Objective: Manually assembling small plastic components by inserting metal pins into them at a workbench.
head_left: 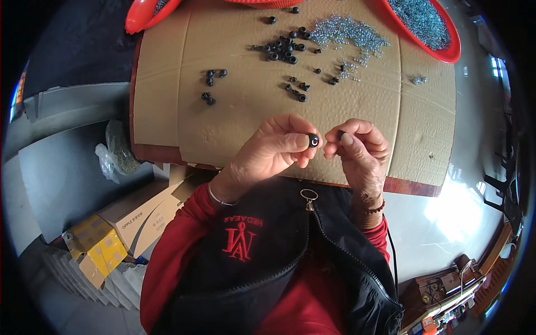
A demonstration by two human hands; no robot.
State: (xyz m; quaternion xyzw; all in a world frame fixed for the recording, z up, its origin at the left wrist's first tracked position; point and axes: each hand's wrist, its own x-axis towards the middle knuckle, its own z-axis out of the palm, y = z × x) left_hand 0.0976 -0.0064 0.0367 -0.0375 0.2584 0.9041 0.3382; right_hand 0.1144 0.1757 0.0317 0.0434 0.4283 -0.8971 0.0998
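Note:
My left hand (273, 142) pinches a black rounded plastic cap (314, 140) between thumb and fingertips; a light ring shows on its face. Close beside it on the right, my right hand (363, 148) pinches a smaller black plastic piece (340, 134), mostly covered by thumb and finger. A narrow gap separates the two pieces, above the cardboard's near edge. Farther off on the cardboard (240, 117) lies a heap of black plastic caps (285, 49), with several small black pieces (296, 89) nearer. Small metal springs (349, 32) are spread to the right of the heap.
A red basket (455, 47) full of metal springs stands at the far right, another red basket (139, 19) at the far left. Several black caps (209, 81) lie apart on the left. Cardboard boxes (145, 215) and a plastic bag (120, 151) are left of the table.

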